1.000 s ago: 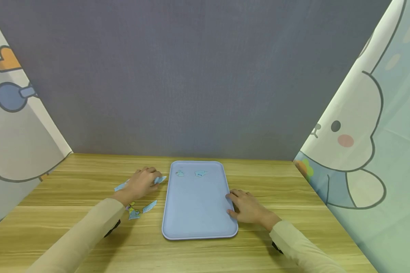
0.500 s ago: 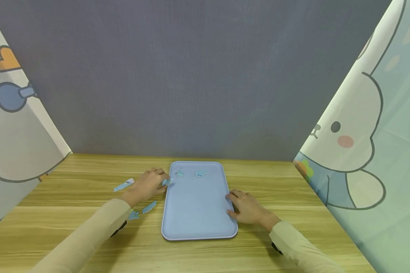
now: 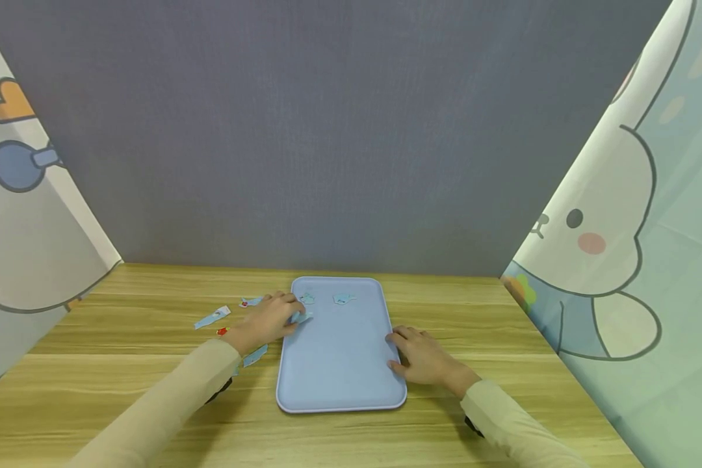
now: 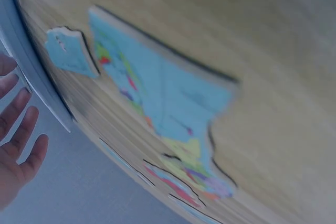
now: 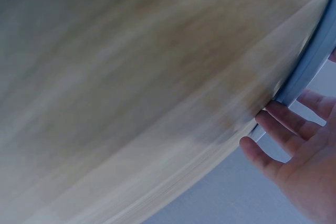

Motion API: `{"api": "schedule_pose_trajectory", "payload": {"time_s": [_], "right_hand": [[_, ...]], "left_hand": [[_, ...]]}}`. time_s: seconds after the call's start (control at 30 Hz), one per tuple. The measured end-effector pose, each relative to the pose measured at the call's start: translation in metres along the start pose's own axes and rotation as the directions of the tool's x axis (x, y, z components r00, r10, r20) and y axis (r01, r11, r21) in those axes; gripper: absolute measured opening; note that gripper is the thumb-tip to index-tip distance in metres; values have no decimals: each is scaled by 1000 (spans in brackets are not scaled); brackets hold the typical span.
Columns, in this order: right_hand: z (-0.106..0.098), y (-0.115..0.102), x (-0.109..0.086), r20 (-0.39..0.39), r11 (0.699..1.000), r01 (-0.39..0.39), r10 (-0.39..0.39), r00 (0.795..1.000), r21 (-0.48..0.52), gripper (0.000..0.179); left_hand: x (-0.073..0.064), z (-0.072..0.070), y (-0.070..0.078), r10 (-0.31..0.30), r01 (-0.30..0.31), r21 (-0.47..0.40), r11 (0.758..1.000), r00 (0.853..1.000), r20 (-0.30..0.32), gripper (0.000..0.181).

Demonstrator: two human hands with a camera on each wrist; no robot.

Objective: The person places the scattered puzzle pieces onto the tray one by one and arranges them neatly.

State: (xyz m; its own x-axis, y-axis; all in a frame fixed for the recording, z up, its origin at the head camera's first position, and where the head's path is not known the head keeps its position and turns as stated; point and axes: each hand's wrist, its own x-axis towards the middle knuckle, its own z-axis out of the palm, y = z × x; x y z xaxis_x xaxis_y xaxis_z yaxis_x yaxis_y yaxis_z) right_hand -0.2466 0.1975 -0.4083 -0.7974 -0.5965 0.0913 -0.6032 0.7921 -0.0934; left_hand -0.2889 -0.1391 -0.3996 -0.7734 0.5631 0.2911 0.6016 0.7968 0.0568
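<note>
In the head view my left hand pinches a light blue jigsaw puzzle piece over the left rim of the pale blue tray. Two printed pieces lie near the tray's far end: a small one at the left and a wider puzzle piece to its right. My right hand rests on the tray's right rim. In the right wrist view its fingertips touch that edge, fingers loosely bent. Only part of the left hand shows in the left wrist view; the held piece is hard to make out there.
Loose puzzle pieces lie on the wooden table left of the tray, among them a long blue piece, a red-marked piece and a blue strip. The left forearm covers some. A grey panel stands behind.
My left hand has moved right with its piece, from the table beside the tray to over the tray's left rim. Pieces it covered now show. The right hand stays at the tray's edge.
</note>
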Motion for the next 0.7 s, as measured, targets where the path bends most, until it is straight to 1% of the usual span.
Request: {"api": "schedule_pose_trajectory", "payload": {"time_s": [0.17, 0.37, 0.7], "right_hand": [[0, 0, 0, -1, 1000, 0, 0, 1000, 2, 47], [0, 0, 0, -4, 1000, 5, -5, 1000, 5, 47], [2, 2, 0, -8, 1000, 5, -5, 1000, -9, 48]], "left_hand": [[5, 4, 2, -12, 12, 13, 1000, 1000, 16, 23], [11, 6, 4, -26, 25, 26, 999, 999, 25, 23], [17, 10, 5, -39, 39, 31, 999, 999, 17, 22]]}}
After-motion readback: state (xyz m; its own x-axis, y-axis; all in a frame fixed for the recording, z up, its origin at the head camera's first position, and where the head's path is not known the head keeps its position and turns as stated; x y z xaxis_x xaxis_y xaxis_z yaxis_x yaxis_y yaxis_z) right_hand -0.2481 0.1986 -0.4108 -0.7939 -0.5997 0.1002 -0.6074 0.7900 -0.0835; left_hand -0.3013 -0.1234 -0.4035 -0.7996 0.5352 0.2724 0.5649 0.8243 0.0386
